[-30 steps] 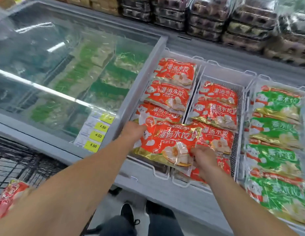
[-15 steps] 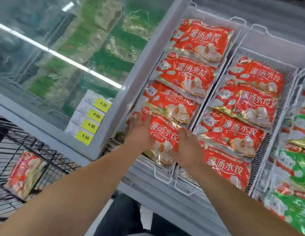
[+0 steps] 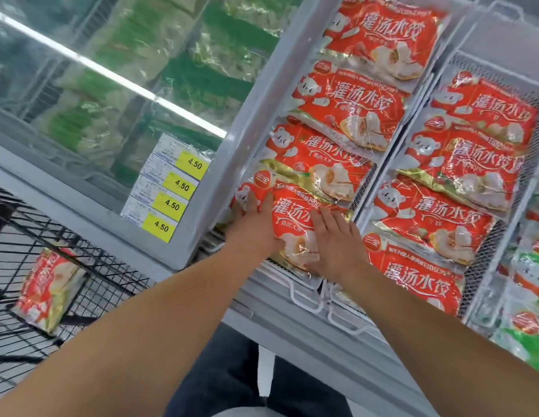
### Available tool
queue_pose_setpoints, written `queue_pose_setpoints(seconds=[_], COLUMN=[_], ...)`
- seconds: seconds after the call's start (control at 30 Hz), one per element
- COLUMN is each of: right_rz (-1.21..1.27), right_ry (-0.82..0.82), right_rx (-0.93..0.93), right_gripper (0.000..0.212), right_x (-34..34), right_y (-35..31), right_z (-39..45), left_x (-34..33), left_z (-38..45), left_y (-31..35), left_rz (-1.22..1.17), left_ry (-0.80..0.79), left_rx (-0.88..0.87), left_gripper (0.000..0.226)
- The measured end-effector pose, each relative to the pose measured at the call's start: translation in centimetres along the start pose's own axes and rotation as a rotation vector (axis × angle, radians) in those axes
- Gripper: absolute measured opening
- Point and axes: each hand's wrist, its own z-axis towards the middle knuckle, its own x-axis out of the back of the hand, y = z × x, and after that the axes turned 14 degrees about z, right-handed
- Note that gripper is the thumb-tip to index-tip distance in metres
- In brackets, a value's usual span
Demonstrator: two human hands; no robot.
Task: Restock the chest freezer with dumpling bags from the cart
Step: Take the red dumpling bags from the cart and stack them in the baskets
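**Restock nearly done: one red bag left in cart**

Left to right:

- Wire cart [image 3: 91,284], far left: one red dumpling bag [image 3: 48,291] lies in the basket. No other bags visible there, but much of the cart is out of frame.
- Closed glass lid [image 3: 112,85] over the left freezer section: green packs underneath, four yellow 4.50 price tags [image 3: 175,195] stuck at its right corner.
- Open section, left wire basket [image 3: 292,284]: column of red bags, overlapping like shingles. Front bag [image 3: 295,233] sits at the near end, its top edge on the bag behind.
- Left hand [image 3: 251,224]: fingers straight, flat on the front bag's left end. Pressing, not gripping.
- Right hand [image 3: 334,239]: same, fingers extended, palm down on the bag's right part. Nothing held.
- Right basket [image 3: 472,290]: second red column, looks full to the near rim.
- Far right edge: green bags [image 3: 530,341], partly cut off.

Judgement: this bag is placed, hands just seat it flat. Both red columns look close to capacity. Remaining: fetch the cart bag, find it a slot, probably on top of a column.
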Motion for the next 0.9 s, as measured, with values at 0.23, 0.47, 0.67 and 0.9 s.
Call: queue_pose_setpoints(seconds=[0.23, 0.47, 0.67, 0.9], right_rz=[0.005, 0.082, 0.157, 0.137], right_ry=[0.109, 0.289, 0.427, 0.485], right_rx=[-0.046, -0.095, -0.109, -0.104], right_gripper=[0.113, 0.086, 0.071, 0.073], right_x=[1.4, 3.9, 5.3, 4.6], right_y=[-1.3, -3.8, -5.7, -7.5], right_z=[-1.5, -6.7, -12.4, -19.5], left_x=[1.4, 5.2, 7.4, 7.3], left_z=[-0.6, -4.1, -8.7, -15.4], left_y=[-1.0, -2.1, -2.4, -2.7], left_rz=[-0.003, -0.17, -0.195, -0.158], left_ry=[0.038, 0.17, 0.258, 0.394], left_rx=[-0.081, -0.324, -0.384, -0.365], left_gripper=[0.109, 0.057, 0.053, 0.053])
